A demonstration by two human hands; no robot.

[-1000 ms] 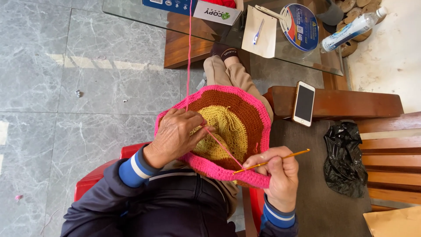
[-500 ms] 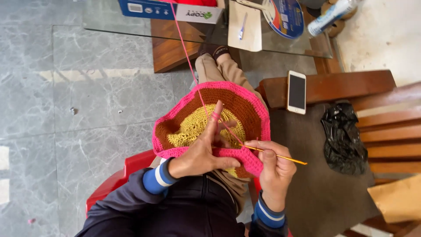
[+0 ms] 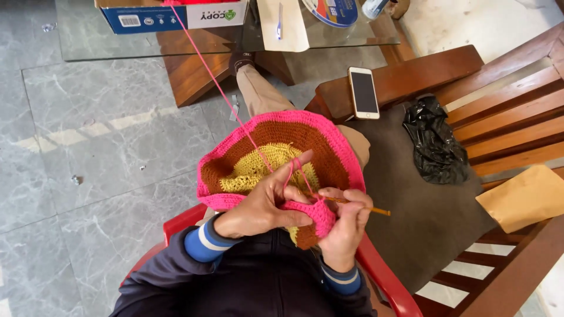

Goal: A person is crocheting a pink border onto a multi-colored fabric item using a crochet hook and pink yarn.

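A round crocheted piece, yellow in the middle, brown around it and pink at the rim, lies on my lap. My left hand grips its near pink edge, with the pink yarn strand looped over the raised forefinger. That strand runs up to the cardboard box on the glass table. My right hand holds a thin orange crochet hook, its tip in the pink edge between both hands.
A phone lies on the wooden bench arm. A black plastic bag and a brown envelope rest on the bench seat at right. I sit on a red plastic chair. The glass table holds papers.
The view shifted, so the work sits lower and more central. My left hand moved from on top of the piece to its near edge, and both hands came closer together at the pink rim.
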